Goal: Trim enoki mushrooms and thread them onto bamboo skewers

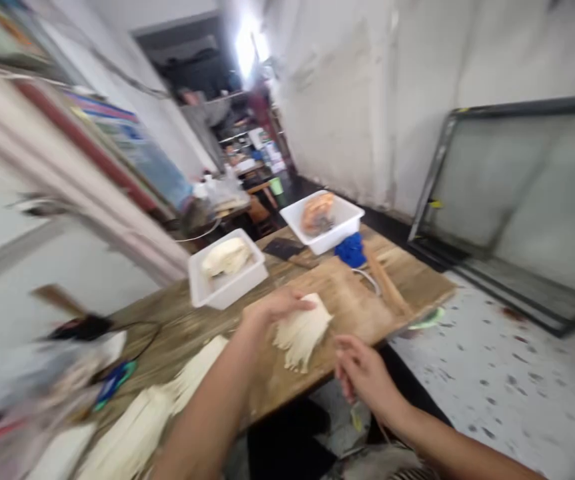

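A flat bundle of pale cut noodles [303, 333] lies on the wooden board [340, 283], its loose strands fanning toward the near edge. My left hand [282, 303] grips the far end of this bundle, with its fingertips over the top. Just right of the strands, my right hand [362, 373] is held above the board's near edge. Its fingers are loosely bent and apart, and nothing shows between them. More noodles [137, 427] are laid out on the table at the lower left, partly hidden behind my left forearm.
A white tub with dough [226, 259] and a white tub with an orange bag [317, 212] stand behind the board. A rolling pin [385, 280] and a blue cloth-like item [350, 250] lie at right. Bags and blue scissors [112, 385] sit left. A glass-paned frame [507, 200] leans at right.
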Tool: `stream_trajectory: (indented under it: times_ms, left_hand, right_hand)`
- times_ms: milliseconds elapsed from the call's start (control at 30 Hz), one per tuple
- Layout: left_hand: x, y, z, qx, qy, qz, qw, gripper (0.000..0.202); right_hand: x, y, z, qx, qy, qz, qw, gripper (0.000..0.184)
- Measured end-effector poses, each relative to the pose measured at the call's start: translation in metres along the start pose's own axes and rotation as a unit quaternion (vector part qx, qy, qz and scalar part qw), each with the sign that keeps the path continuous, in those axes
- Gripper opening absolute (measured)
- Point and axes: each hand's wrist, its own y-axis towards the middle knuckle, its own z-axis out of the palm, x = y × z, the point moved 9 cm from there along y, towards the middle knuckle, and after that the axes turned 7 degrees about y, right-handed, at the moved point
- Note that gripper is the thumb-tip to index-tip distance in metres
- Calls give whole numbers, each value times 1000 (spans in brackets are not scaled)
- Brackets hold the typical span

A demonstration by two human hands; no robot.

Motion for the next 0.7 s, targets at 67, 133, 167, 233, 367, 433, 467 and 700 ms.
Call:
stream_trajectory:
  times_ms: [67,133,167,233,367,433,467,700]
  left_hand:
    - [17,15,-6,0,26,-20,999,42]
    - [17,32,-6,6,63,-19,998,41]
    - [13,38,-4,8,84,-13,996,40]
    - [4,41,-3,-5,128,6,992,38]
    - [-5,12,-2,-110,196,36,974,36]
    - [-8,-10,7,-171,235,64,955,43]
    - [-14,-22,16,-203,278,102,933,46]
    - [-11,-31,82,-215,405,167,873,65]
  right_hand:
    - [-7,4,-7,-7,1,6,1000,59]
    - [-11,3,-14,-14,3,9,1000,67]
    - [-12,2,-17,-17,3,9,1000,69]
    - [-11,0,-23,-26,-18,-6,999,69]
    - [-2,1,-30,-39,-115,-60,991,64]
    - [-1,2,-31,-32,-139,-68,987,62]
    - [0,3,-30,-27,-147,-71,986,62]
    - [9,2,-28,-35,-288,-144,946,52]
